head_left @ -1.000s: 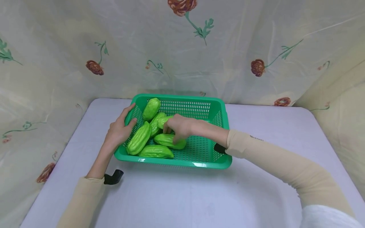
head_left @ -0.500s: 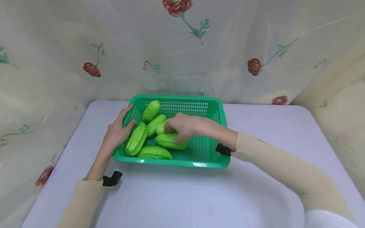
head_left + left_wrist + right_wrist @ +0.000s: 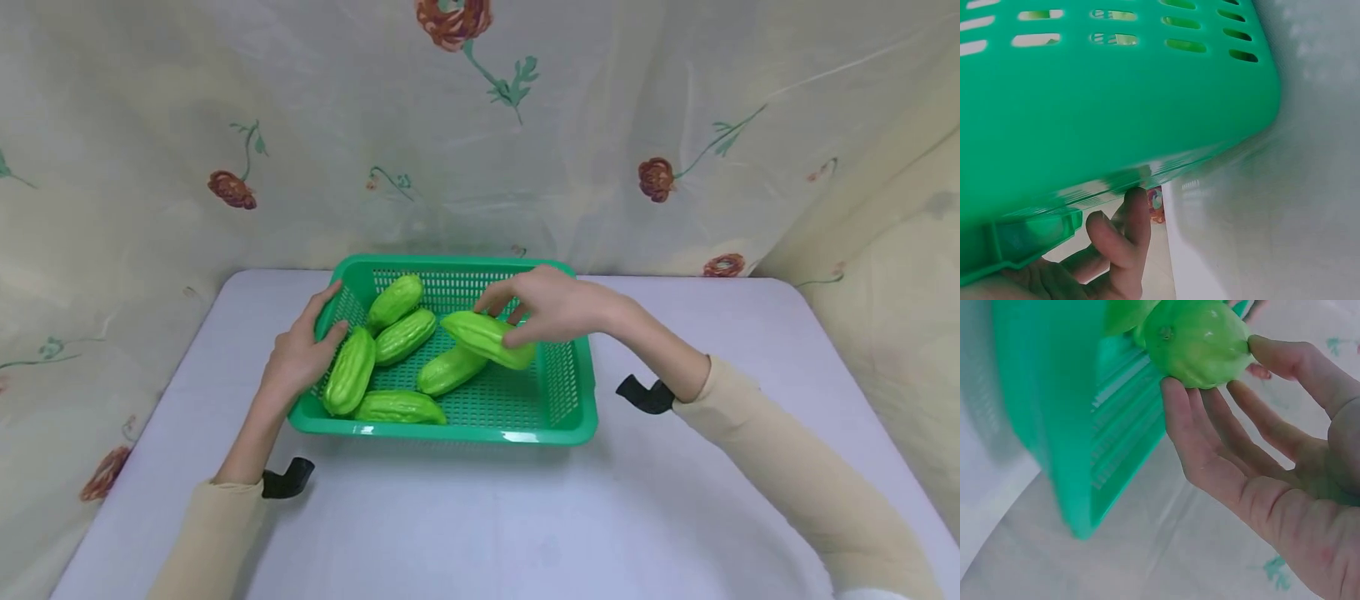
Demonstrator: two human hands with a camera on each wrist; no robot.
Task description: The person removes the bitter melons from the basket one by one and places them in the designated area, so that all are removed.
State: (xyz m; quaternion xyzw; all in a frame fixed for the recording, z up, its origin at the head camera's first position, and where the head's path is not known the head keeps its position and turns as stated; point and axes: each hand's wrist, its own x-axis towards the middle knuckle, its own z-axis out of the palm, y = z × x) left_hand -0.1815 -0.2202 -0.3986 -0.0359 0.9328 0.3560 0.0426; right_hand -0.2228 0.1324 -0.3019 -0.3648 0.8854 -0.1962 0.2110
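A green plastic basket (image 3: 450, 432) with slotted sides holds several light green, ridged bitter melons. My left hand (image 3: 295, 358) grips its left rim, thumb on the inner side; in the left wrist view the fingers of that hand (image 3: 1116, 250) curl beside the basket wall (image 3: 1116, 106). With fingertips and thumb, my right hand (image 3: 558, 304) holds one bitter melon (image 3: 487, 337) tilted over the basket's right half. The right wrist view shows the rounded end of this melon (image 3: 1200, 347) between the fingertips. Just under it lies another bitter melon (image 3: 450, 371), partly covered.
Two bitter melons (image 3: 405, 336) lie toward the back left of the basket, and more (image 3: 401, 407) lie along its front and left side. The basket stands on a white-covered table (image 3: 465, 517). A flowered curtain (image 3: 337, 225) hangs close behind.
My right hand has lifted a bitter melon from the middle of the basket and moved right with it. A melon underneath now shows at a different angle. The left hand stays on the rim.
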